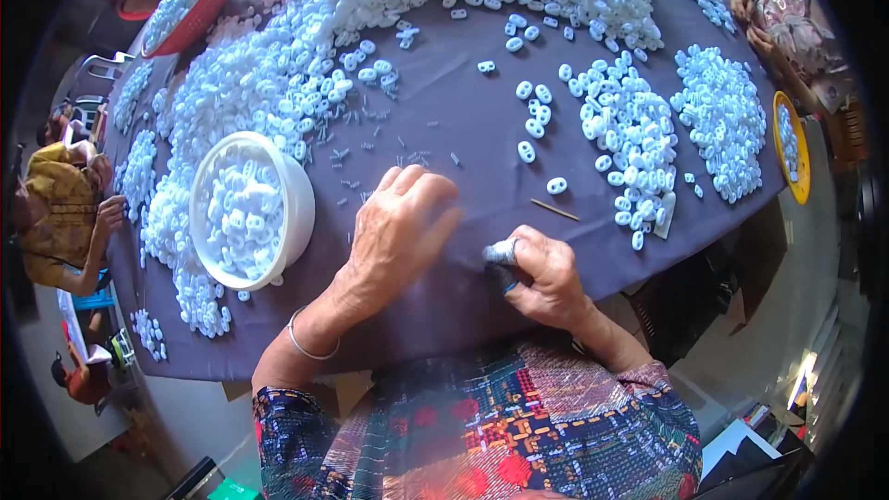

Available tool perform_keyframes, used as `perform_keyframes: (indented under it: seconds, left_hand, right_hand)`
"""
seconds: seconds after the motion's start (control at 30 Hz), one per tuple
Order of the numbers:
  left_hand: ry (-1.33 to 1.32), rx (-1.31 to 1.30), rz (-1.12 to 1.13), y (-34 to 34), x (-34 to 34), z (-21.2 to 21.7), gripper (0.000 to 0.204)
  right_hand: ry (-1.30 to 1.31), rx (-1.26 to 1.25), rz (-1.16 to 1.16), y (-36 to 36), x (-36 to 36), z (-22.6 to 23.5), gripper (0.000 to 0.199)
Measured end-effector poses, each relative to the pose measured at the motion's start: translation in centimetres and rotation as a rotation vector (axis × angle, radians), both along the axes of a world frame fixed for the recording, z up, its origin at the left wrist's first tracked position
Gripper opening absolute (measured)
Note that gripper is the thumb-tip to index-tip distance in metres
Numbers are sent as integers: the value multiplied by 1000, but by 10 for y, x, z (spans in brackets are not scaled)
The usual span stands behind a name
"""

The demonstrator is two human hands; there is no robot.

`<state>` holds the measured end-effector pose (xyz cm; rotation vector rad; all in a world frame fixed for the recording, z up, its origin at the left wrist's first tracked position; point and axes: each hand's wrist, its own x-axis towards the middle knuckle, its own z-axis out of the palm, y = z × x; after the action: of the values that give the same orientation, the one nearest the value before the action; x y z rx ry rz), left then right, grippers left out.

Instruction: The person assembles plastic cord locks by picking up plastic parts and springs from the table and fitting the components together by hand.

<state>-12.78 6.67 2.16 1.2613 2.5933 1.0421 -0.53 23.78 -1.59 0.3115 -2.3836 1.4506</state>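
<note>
My left hand (403,222), a bangle on its wrist, hovers over the dark tablecloth (435,306); its fingers are curled and smeared by motion, so what they hold is hidden. To its right, my right hand (548,278) is closed, fingertips pinched, with greyish-white wrapping on a finger; anything in the pinch is too small to make out. Beyond the left hand are scattered small dark pins (455,158). A thin brass-coloured rod (555,210) lies just past the right hand. Farther off are loose white oval pieces with two holes, one of them (556,186) near the rod.
A white tub (298,213) full of the oval pieces stands left. Large heaps (250,83) curve round the back; more piles (634,143) lie right. A red basket (211,11) and a yellow tray (780,148) sit at the edges. Other people sit at left and right.
</note>
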Motion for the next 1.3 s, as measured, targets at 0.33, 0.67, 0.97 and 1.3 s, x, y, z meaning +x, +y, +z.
perform_keyframes:
  seconds: [0.33,0.67,0.97,1.3]
  left_hand:
    - [39,126,-35,66,-51,-14,10]
    - [59,-54,-119,120,-75,-24,13]
    - [100,-20,-154,122,-65,-24,13]
    - [145,-112,-180,118,-57,-20,17]
  right_hand:
    - [-19,-3,-3,-1,-3,4,26]
    - [-6,-41,4,-2,-1,2,28]
    - [32,-41,-11,-2,-1,3,31]
    - [45,-16,-14,-5,4,0,25]
